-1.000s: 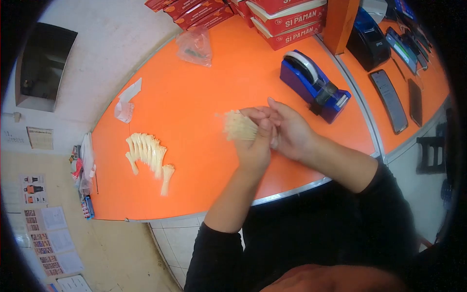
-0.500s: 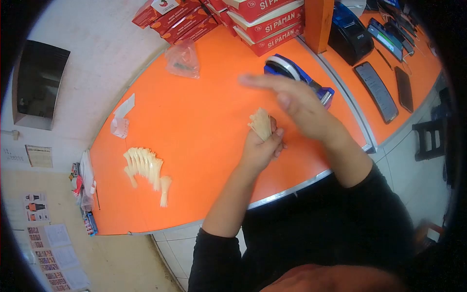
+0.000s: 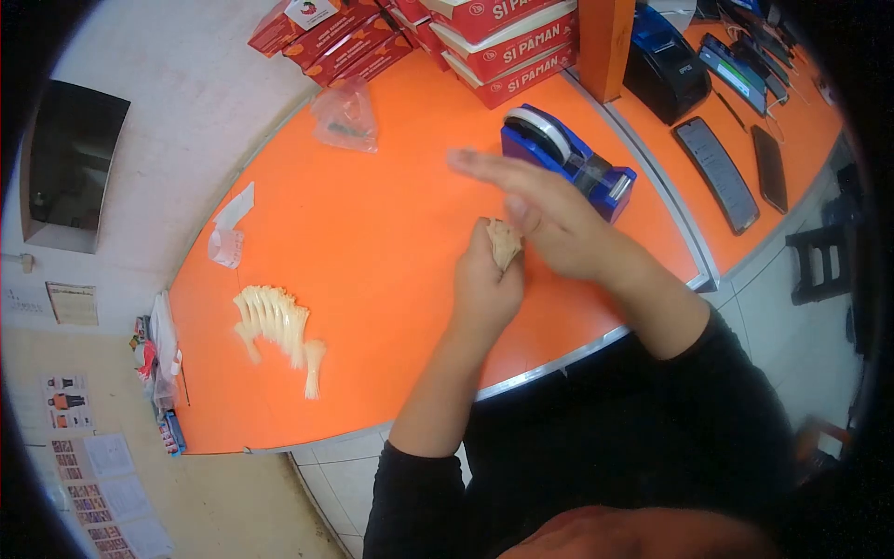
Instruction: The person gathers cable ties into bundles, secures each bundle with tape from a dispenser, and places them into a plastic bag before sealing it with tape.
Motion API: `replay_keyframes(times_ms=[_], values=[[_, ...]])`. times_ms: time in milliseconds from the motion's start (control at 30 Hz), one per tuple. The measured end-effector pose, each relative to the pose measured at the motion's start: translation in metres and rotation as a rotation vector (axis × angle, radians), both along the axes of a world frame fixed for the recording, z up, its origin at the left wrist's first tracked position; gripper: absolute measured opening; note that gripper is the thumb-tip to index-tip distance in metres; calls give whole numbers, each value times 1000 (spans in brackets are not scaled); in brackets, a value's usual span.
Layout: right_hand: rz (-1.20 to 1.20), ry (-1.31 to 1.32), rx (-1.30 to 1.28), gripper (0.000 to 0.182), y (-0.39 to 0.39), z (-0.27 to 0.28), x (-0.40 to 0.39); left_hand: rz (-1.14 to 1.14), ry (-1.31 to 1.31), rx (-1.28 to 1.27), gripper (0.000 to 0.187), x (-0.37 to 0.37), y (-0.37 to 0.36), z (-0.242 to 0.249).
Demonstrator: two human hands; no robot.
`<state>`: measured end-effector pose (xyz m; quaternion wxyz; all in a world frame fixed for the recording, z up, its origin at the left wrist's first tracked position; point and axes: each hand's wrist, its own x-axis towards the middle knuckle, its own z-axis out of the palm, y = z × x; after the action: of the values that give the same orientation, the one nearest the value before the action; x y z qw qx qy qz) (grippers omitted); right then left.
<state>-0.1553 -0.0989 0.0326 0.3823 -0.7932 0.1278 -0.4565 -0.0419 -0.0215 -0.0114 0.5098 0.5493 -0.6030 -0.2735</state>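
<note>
My left hand is closed around a bundle of thin pale sticks, whose blunt ends poke up out of the fist. What exactly the sticks are is too small to tell. Right beside the bundle, my right hand is flat, its fingers stretched out to the left and its palm edge close against the left fist. Nothing shows in the right hand. More pale stick bundles lie in a row on the orange table, with a single bundle just below them.
Behind my right hand stands a blue tape dispenser. A clear plastic bag and a white paper strip lie farther off. Red boxes are stacked at the back; phones and a black printer are at right.
My left fist has turned and the bundle sits lower in it. My right hand has moved slightly down and left, closer to the bundle, with its fingers still stretched.
</note>
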Motion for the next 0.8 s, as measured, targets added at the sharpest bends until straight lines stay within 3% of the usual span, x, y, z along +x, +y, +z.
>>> replay_keyframes(times_ms=[67,133,200,267,333,400,433,567,700,800], values=[[-54,-95,-38,47,-5,5,-3,151,-220,222,17,-1,3,16],[-94,-190,-71,48,-4,5,-4,122,-146,254,18,3,3,8],[145,373,-138,44,2,1,-4,93,-83,287,19,7,1,-3],[112,277,-147,46,-3,-1,-2,103,5,-75,19,6,-1,-18],[78,192,-165,48,-5,2,-6,139,-91,70,20,6,1,-1],[-65,-53,266,31,-5,12,-11,185,-187,209,21,7,3,12],[-173,-21,148,28,-4,10,-5,219,-283,232,24,8,5,15],[-138,284,109,27,13,-7,13,300,-426,337,34,6,6,17],[-232,354,176,23,22,-5,18,280,-363,234,34,-3,9,23],[-239,242,122,29,23,-6,19,218,-356,198,31,1,5,17]])
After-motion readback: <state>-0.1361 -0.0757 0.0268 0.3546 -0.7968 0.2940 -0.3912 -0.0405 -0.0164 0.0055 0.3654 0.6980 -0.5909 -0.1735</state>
